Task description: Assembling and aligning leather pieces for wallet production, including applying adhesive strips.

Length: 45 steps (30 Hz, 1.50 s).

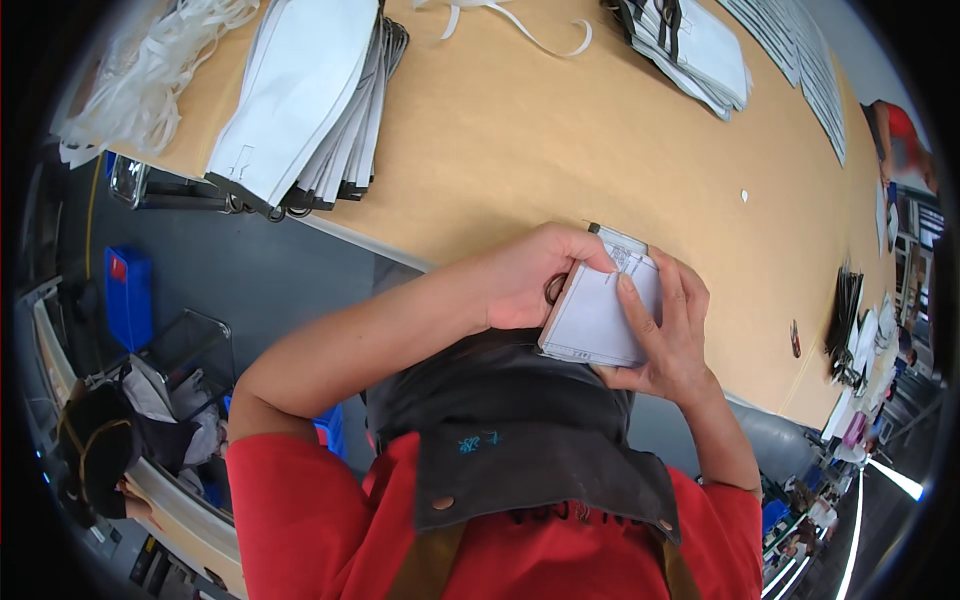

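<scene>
White card stack (600, 315) clasped between left hand (525, 280), right hand (670, 335).

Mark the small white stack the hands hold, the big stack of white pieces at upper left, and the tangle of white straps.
small white stack (598, 318), head view, its flat top face
big stack of white pieces (300, 95), head view, top sheet
tangle of white straps (150, 75), head view, its middle

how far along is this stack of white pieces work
Looks done: a fanned stack of white pieces lies at the table's near-left edge, another stack farther off. In hand: both hands, left hand and right hand, have a grip on a small white stack. How much is left cannot be told; loose white strips lie untouched.
</scene>
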Tool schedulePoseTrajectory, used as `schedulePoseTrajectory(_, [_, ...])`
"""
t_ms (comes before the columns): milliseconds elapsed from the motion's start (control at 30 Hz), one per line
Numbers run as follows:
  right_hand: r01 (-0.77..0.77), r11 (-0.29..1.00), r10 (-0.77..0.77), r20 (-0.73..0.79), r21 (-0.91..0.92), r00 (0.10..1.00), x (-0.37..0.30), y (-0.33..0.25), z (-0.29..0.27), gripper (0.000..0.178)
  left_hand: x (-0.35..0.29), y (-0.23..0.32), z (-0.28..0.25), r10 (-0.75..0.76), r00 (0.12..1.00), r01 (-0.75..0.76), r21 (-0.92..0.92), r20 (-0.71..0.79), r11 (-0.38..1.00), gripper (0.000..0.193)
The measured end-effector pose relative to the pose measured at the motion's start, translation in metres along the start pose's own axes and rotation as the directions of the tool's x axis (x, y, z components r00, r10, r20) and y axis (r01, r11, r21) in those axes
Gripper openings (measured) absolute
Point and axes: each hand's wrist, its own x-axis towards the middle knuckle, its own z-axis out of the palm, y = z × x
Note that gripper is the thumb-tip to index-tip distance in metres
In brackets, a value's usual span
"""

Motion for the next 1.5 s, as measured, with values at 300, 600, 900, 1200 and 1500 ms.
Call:
schedulePoseTrajectory(300, [0.023, 0.999, -0.023, 0.006, -0.030, 1.000, -0.001, 0.003, 0.002, 0.094, 0.005, -0.005, -0.004, 0.071, 0.983, -0.084, 0.069, 0.168, 0.994, 0.047])
schedulePoseTrajectory(600, [0.027, 0.999, -0.026, 0.045, -0.017, 0.999, 0.002, 0.003, -0.003, 0.092, 0.000, -0.003, -0.002, 0.089, 0.965, -0.129, 0.153, 0.247, 0.980, 0.068])
schedulePoseTrajectory(900, [0.037, 0.999, -0.036, 0.018, -0.039, 0.999, 0.005, 0.004, -0.002, 0.089, 0.012, -0.008, -0.008, 0.162, 0.946, -0.212, 0.158, 0.282, 0.964, 0.058])
schedulePoseTrajectory(1200, [0.023, 1.000, -0.024, -0.022, -0.011, 0.999, -0.003, 0.001, 0.002, 0.095, 0.011, -0.012, 0.001, 0.103, 0.964, -0.150, 0.180, 0.246, 0.972, 0.051])
schedulePoseTrajectory(1500, [0.043, 0.999, -0.043, -0.015, -0.016, 0.999, -0.008, -0.004, -0.004, 0.097, 0.008, -0.021, 0.006, 0.151, 0.960, -0.215, 0.279, 0.234, 0.936, 0.055])
